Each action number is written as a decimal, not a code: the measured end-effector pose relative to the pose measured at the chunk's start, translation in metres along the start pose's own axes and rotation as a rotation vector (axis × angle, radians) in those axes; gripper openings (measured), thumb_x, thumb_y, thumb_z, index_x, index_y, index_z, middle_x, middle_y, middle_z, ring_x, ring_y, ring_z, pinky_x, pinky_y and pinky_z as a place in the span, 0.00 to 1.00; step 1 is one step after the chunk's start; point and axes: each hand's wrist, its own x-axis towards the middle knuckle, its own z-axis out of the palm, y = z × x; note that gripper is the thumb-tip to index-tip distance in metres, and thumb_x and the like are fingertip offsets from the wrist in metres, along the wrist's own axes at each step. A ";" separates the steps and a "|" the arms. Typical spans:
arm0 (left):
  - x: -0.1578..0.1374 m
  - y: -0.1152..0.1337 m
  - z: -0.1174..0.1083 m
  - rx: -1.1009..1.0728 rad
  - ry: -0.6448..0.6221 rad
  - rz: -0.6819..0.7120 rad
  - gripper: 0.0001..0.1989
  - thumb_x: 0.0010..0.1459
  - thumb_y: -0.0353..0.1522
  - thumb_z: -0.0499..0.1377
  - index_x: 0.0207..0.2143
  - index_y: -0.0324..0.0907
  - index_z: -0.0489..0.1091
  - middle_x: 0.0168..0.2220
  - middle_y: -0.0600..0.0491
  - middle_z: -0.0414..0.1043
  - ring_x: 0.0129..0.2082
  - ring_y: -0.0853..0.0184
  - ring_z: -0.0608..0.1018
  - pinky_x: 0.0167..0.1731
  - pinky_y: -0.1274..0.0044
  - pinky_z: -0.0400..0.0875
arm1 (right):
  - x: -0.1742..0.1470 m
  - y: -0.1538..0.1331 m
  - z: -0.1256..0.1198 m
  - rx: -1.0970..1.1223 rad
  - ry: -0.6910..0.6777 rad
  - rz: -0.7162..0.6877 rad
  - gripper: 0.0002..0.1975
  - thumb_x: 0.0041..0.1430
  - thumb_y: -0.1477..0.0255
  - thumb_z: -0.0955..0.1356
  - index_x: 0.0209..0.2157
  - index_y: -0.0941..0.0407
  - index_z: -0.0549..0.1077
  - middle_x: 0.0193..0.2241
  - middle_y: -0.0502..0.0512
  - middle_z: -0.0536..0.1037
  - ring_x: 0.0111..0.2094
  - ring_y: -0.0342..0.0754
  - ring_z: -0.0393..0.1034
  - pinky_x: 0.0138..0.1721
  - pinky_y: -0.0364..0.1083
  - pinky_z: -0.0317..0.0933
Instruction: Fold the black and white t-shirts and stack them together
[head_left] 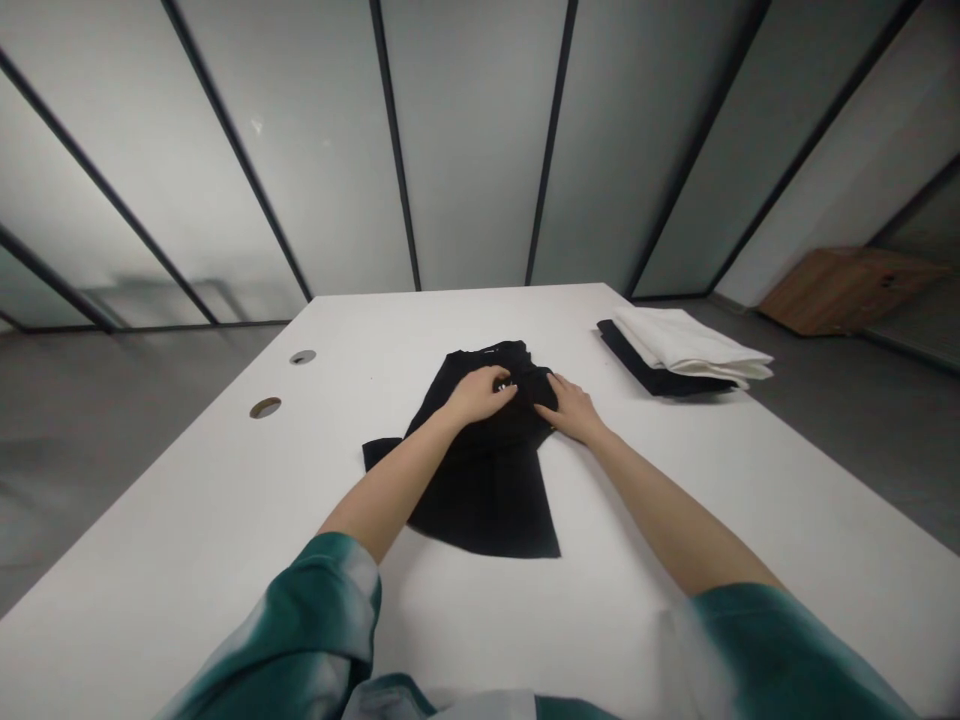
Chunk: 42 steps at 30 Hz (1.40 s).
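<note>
A black short-sleeved shirt (491, 500) lies on the white table with its hem toward me, its upper part creased and partly bunched. My left hand (480, 392) rests over the upper middle of the shirt. Its fingers are bent, and the thumb stands apart from the index finger beside a small white mark on the cloth. At the right edge of the shirt, my right hand (574, 408) holds the bunched cloth near the sleeve between thumb and fingers. Some of its fingertips are hidden against the black fabric.
The white table (217, 520) has two round holes on its left side. On the right edge lies folded white cloth (686, 340) over folded black cloth (637, 362). Behind stand frosted panels with dark frames. A brown wooden cabinet (840, 290) stands at the far right.
</note>
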 end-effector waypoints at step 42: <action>0.008 -0.121 -0.077 0.356 0.075 -0.528 0.19 0.51 0.28 0.58 0.45 0.43 0.79 0.45 0.47 0.80 0.48 0.57 0.79 0.47 0.73 0.72 | 0.082 -0.036 -0.031 -0.200 -0.101 0.093 0.16 0.60 0.73 0.65 0.46 0.56 0.81 0.49 0.70 0.74 0.52 0.64 0.66 0.51 0.58 0.62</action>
